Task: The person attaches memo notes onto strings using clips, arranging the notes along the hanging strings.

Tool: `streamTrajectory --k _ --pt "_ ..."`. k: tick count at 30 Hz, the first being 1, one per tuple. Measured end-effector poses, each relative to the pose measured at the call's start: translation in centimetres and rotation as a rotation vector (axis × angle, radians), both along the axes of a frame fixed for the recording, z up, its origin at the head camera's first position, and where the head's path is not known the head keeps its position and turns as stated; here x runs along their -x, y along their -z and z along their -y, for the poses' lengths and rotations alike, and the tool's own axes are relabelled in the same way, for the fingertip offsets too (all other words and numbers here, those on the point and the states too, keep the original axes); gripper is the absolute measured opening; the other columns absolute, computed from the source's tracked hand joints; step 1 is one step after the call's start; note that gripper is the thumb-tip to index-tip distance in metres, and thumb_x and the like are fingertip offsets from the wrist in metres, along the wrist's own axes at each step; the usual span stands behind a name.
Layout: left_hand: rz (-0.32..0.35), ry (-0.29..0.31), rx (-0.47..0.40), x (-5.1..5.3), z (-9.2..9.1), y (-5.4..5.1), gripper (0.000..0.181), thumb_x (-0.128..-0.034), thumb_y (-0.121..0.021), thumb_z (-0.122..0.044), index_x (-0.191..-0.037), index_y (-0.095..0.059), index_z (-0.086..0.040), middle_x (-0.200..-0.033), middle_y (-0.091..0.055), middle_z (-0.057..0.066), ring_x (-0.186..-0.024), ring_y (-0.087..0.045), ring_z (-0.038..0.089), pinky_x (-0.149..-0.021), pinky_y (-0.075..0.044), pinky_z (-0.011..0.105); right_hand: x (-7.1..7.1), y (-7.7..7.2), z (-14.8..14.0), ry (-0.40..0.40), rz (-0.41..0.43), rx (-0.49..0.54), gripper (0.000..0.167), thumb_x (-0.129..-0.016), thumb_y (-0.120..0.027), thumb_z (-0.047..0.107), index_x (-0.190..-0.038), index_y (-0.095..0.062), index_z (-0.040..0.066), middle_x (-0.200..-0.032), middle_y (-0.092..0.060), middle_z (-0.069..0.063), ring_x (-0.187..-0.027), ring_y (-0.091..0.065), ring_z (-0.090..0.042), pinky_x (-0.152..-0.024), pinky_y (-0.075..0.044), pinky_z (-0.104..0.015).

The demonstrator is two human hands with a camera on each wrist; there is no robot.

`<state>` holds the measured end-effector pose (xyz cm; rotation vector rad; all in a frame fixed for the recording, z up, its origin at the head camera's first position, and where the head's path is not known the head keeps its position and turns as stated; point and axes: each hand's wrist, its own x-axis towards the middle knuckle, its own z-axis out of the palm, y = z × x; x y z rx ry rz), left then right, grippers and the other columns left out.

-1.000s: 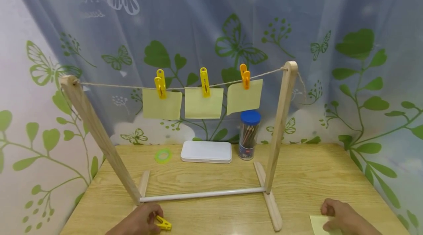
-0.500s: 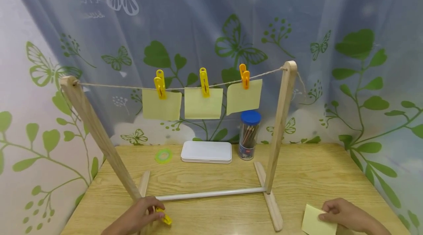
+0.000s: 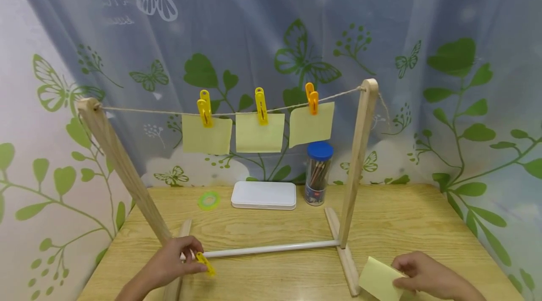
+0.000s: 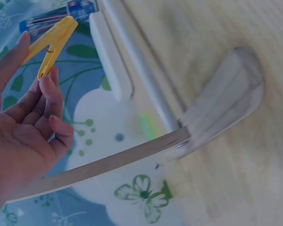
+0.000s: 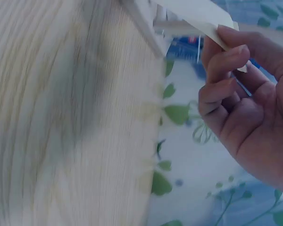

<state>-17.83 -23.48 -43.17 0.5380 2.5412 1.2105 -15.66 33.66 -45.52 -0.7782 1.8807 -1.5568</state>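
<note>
My left hand [image 3: 171,263] pinches a yellow clothespin [image 4: 56,40] by its handle ends between thumb and fingers, near the foot of the left post. In the head view, my right hand [image 3: 423,275] holds a yellow paper sheet [image 3: 381,278] by its right edge, between thumb and curled fingers, beside the right foot of the stand. Above, a string [image 3: 158,111] runs between two wooden posts. From it hang three yellow sheets, the left one [image 3: 207,138] and middle one [image 3: 260,134] under yellow clothespins, the right one [image 3: 311,124] under an orange clothespin [image 3: 312,99].
A white crossbar [image 3: 271,248] joins the stand's wooden feet; the right post [image 3: 360,160] rises between the hands. Behind the bar on the wooden table [image 3: 423,216] are a green tape ring [image 3: 209,201], a white case [image 3: 263,195] and a blue-lidded jar [image 3: 316,174] of pencils.
The right hand has picked the sheet up from the table and carried it left. The left hand has raised the clothespin off the table, turning it more upright.
</note>
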Motion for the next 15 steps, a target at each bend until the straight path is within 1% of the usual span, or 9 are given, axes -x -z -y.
streamTrajectory --k 2,3,5,7,9,10,12,14,15 --pt "-0.041 -0.021 0.021 0.0 0.1 -0.6 0.033 -0.0811 -0.074 -0.029 -0.101 -0.064 -0.004 -0.092 -0.065 0.005 -0.067 -0.050 -0.001 -0.057 -0.045 0.022 -0.1 -0.2 0.9 0.038 -0.025 -0.031 0.016 -0.095 -0.051 0.000 -0.093 -0.057 -0.014 -0.071 -0.057 0.003 -0.060 -0.048 0.003 -0.046 -0.040 -0.023" --pt "-0.059 -0.034 0.030 -0.1 0.2 -0.9 0.033 -0.0810 -0.074 -0.030 -0.101 -0.065 -0.005 -0.092 -0.065 0.005 -0.067 -0.050 -0.001 -0.057 -0.044 0.022 -0.1 -0.3 1.4 0.061 -0.036 -0.047 0.017 -0.095 -0.051 0.001 -0.093 -0.058 -0.013 -0.065 -0.053 -0.004 -0.057 -0.046 0.002 -0.046 -0.040 -0.023" --pt "-0.112 -0.053 0.038 -0.1 0.2 -1.5 0.030 -0.0824 -0.073 -0.029 -0.100 -0.066 -0.006 -0.092 -0.066 0.004 -0.067 -0.050 -0.001 -0.056 -0.044 0.022 -0.2 -0.4 2.5 0.110 -0.061 -0.079 0.018 -0.096 -0.050 0.004 -0.093 -0.060 -0.010 -0.063 -0.050 -0.007 -0.053 -0.045 -0.001 -0.047 -0.042 -0.026" --pt "-0.172 -0.064 0.051 -0.1 0.1 -2.2 0.027 -0.0848 -0.070 -0.030 -0.101 -0.068 -0.008 -0.091 -0.066 0.001 -0.067 -0.050 -0.002 -0.054 -0.044 0.022 -0.2 -0.4 3.6 0.161 -0.076 -0.086 0.018 -0.097 -0.051 0.006 -0.095 -0.060 -0.009 -0.067 -0.056 0.001 -0.055 -0.049 -0.001 -0.048 -0.044 -0.027" --pt "-0.237 -0.079 0.062 -0.1 0.0 -3.0 0.024 -0.0865 -0.069 -0.029 -0.101 -0.070 -0.010 -0.089 -0.066 -0.002 -0.067 -0.050 -0.003 -0.052 -0.043 0.022 -0.2 -0.5 4.9 0.204 -0.104 -0.074 0.018 -0.097 -0.051 0.007 -0.096 -0.061 -0.008 -0.068 -0.058 0.003 -0.056 -0.053 0.000 -0.050 -0.045 -0.026" --pt "-0.273 -0.087 0.067 -0.1 0.0 -3.3 0.022 -0.0873 -0.068 -0.029 -0.101 -0.070 -0.011 -0.088 -0.066 -0.004 -0.067 -0.050 -0.003 -0.052 -0.043 0.021 -0.2 -0.6 5.6 0.223 -0.114 -0.062 0.018 -0.097 -0.052 0.008 -0.098 -0.061 -0.008 -0.076 -0.061 0.007 -0.058 -0.054 0.000 -0.051 -0.046 -0.026" --pt "-0.332 -0.101 0.082 -0.1 -0.1 -4.1 0.019 -0.0883 -0.066 -0.028 -0.100 -0.071 -0.014 -0.088 -0.066 -0.007 -0.067 -0.049 -0.003 -0.053 -0.042 0.021 0.0 -0.8 7.1 0.259 -0.129 -0.040 0.020 -0.096 -0.053 0.009 -0.101 -0.061 -0.008 -0.078 -0.063 0.009 -0.059 -0.056 0.000 -0.049 -0.044 -0.026" --pt "-0.383 -0.101 0.096 0.0 0.0 -4.9 0.016 -0.0897 -0.065 -0.026 -0.101 -0.071 -0.016 -0.089 -0.066 -0.009 -0.067 -0.049 -0.003 -0.054 -0.041 0.021 0.1 -0.9 8.7 0.288 -0.141 -0.016 0.021 -0.096 -0.054 0.011 -0.102 -0.061 -0.009 -0.080 -0.063 0.008 -0.060 -0.058 -0.001 -0.052 -0.046 -0.026" --pt "-0.405 -0.096 0.101 0.0 0.0 -5.4 0.016 -0.0902 -0.064 -0.025 -0.101 -0.071 -0.016 -0.089 -0.066 -0.009 -0.067 -0.049 -0.003 -0.054 -0.041 0.021 0.3 -1.0 9.4 0.307 -0.147 -0.008 0.022 -0.096 -0.055 0.011 -0.102 -0.061 -0.009 -0.079 -0.063 0.009 -0.058 -0.056 0.000 -0.050 -0.044 -0.024"
